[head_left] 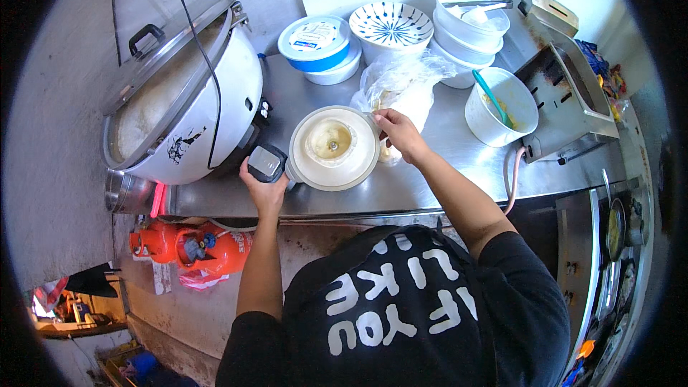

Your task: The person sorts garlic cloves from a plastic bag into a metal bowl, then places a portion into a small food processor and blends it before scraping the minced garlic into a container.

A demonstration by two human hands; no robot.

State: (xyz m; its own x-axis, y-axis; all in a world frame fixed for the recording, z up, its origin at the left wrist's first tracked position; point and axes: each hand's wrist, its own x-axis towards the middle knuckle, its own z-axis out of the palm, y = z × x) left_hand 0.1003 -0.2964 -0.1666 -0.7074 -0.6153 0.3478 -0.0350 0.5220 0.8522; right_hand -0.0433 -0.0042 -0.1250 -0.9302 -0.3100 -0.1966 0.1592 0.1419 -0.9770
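A round, cream-coloured blender jug (304, 161) stands at the front of the steel counter, seen from above. Through its round opening show pale contents and a small metal piece in the middle. My right hand (403, 135) is closed, pinching the rim of the jug at its right side. Low on the left, my left hand (265, 190) wraps round a black block-like part with a grey top (267, 163), which sits against the jug; whether the two are joined I cannot tell. Right behind the jug lies a clear plastic bag (412, 89) with pale contents.
A big white rice cooker (233, 93) with its lid raised stands left on the steel counter (444, 165). Behind are a blue-banded tub (315, 39), a patterned bowl (390, 21) and stacked white bowls (469, 36). A white bucket (494, 125) and metal appliance (573, 107) stand right; orange gas cylinders (226, 247) below.
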